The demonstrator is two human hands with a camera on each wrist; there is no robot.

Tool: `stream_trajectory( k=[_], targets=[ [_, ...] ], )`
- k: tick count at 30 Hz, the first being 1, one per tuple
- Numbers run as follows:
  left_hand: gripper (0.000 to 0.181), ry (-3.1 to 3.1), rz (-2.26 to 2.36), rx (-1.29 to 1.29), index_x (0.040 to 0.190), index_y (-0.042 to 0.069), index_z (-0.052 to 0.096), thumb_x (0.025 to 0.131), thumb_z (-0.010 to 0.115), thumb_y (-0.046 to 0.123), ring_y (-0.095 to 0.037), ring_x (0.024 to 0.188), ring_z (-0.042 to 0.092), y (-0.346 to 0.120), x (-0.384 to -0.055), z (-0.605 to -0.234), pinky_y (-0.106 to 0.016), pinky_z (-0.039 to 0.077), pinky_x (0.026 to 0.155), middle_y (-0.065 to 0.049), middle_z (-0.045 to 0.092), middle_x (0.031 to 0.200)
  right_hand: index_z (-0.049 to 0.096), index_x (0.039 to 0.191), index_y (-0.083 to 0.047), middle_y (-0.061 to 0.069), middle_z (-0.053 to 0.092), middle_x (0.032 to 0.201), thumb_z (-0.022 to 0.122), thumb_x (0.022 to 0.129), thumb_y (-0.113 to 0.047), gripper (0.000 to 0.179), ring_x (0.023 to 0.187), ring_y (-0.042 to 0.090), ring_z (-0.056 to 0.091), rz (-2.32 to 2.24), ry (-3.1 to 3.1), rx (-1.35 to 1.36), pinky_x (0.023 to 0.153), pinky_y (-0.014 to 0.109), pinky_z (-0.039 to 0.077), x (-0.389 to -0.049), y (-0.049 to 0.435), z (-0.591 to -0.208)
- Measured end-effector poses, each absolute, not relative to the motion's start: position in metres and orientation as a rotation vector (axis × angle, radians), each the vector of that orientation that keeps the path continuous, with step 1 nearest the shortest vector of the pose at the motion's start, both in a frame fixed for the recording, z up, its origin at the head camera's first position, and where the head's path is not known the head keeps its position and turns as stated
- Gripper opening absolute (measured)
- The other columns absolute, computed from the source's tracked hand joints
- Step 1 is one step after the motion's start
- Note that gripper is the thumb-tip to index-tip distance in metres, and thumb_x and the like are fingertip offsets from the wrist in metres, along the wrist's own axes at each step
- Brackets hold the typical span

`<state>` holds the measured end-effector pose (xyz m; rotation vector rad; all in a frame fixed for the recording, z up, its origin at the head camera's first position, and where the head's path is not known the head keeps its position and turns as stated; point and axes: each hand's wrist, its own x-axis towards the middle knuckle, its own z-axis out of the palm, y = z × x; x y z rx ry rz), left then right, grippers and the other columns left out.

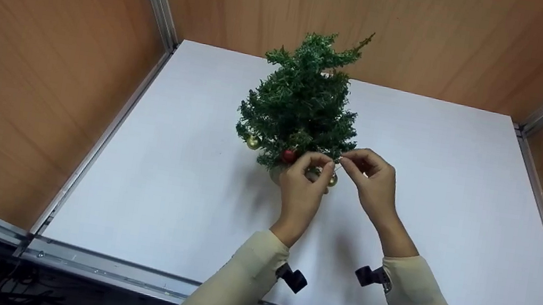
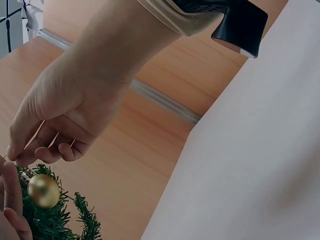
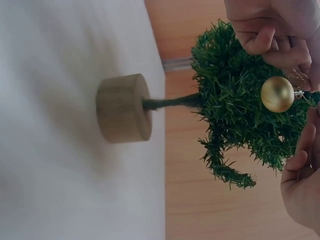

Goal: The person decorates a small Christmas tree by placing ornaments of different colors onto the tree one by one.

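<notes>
A small artificial Christmas tree (image 1: 306, 98) stands on the white table with a round wooden base (image 3: 122, 109). A gold bauble (image 3: 277, 94) hangs at the tree's front right, just below my fingertips, with a thin gold string at its cap. In the head view my left hand (image 1: 303, 184) pinches this string between thumb and index finger. My right hand (image 1: 374, 184) pinches the string too, thumb and index fingertips close to the left ones. A red bauble (image 1: 289, 156) hangs beside my left hand, partly covered by it. Another gold bauble (image 1: 252, 142) hangs at the lower left branches.
The white tabletop (image 1: 164, 185) spreads around the tree. Wooden panels (image 1: 428, 41) rise behind and at both sides, with metal rails along the edges. Dark cables (image 1: 14, 286) lie below the table at the front left.
</notes>
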<state>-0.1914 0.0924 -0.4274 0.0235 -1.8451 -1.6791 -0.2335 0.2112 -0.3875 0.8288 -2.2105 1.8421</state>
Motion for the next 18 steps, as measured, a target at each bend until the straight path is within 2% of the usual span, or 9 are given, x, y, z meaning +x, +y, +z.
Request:
stream_trajectory(
  k=[8,18],
  targets=[
    [0.007,-1.808,-1.612,0.103,0.089,0.007,0.063,0.085,0.063,0.014,-0.010,0.045,0.054,0.102,-0.196,-0.429,-0.022,0.046,0.044,-0.002,0.062,0.081,0.065,0.091,0.003,0.011,0.062,0.083,0.063,0.085,-0.011,0.015,0.069,0.026,0.052,1.793,-2.229,0.796,0.060,0.026,0.042,-0.237,0.207,-0.383],
    [0.011,-1.769,-1.611,0.169,0.091,0.017,0.061,0.087,0.059,0.028,-0.005,0.044,0.054,0.105,-0.202,-0.432,-0.022,0.046,0.045,0.005,0.061,0.081,0.065,0.091,0.004,0.009,0.062,0.084,0.062,0.085,-0.011,0.016,0.067,0.020,0.050,1.729,-2.231,0.818,0.058,0.028,0.038,-0.242,0.201,-0.377]
  ],
)
